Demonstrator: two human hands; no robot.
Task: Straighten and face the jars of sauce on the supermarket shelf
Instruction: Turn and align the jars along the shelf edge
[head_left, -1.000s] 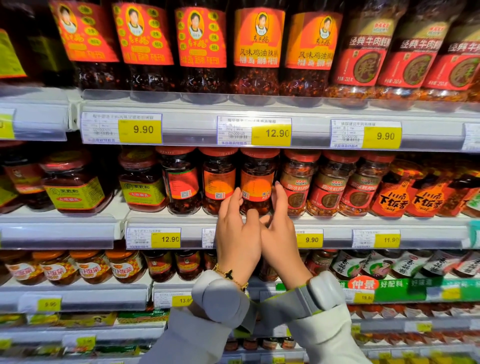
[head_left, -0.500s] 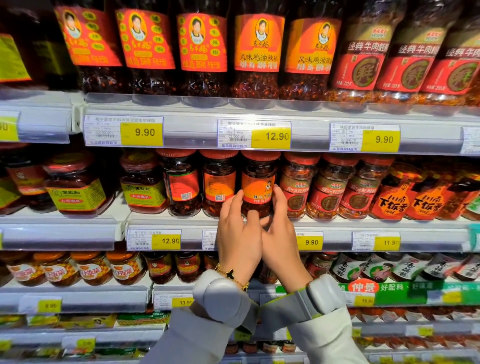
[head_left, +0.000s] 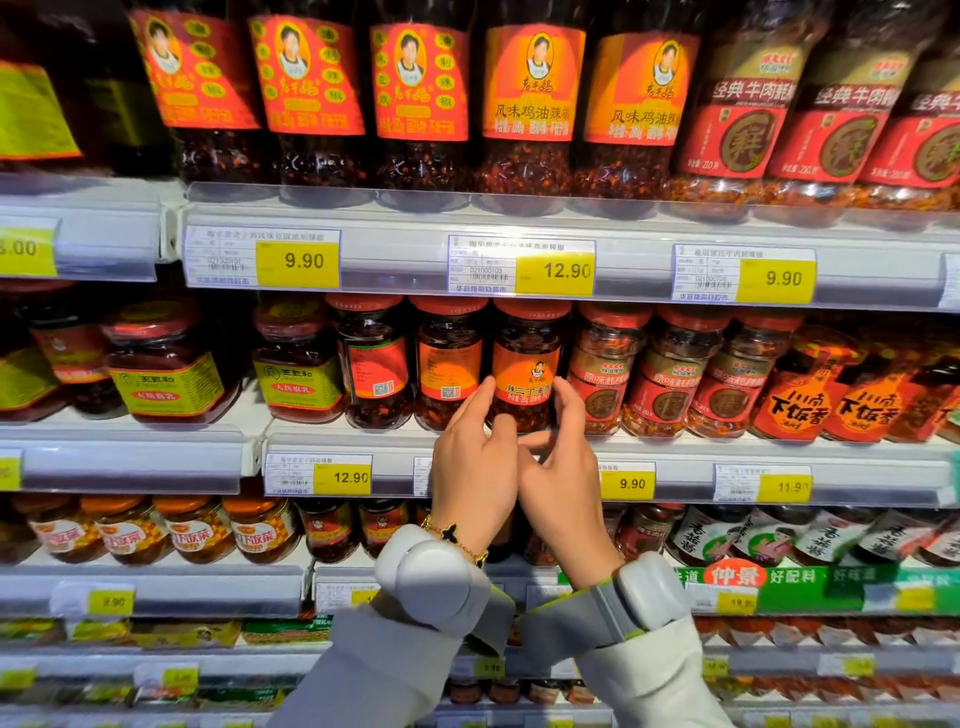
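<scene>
At the front edge of the middle grey metal shelf (head_left: 675, 452) stands the upright, red-lidded glass sauce jar with the orange label (head_left: 525, 364), label turned outward; both hands flank its lower half from below; left hand (head_left: 475, 467) fingers touch its left side, right hand (head_left: 563, 470) fingers its right, loosely cupping, neither nearer; the neighbouring red-lidded jar with a barcode label (head_left: 448, 364) just left looks unfaced.

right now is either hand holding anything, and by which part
Both hands hold one jar with an orange label on the middle shelf: left hand and right hand press fingertips on opposite sides of its lower body.
</scene>
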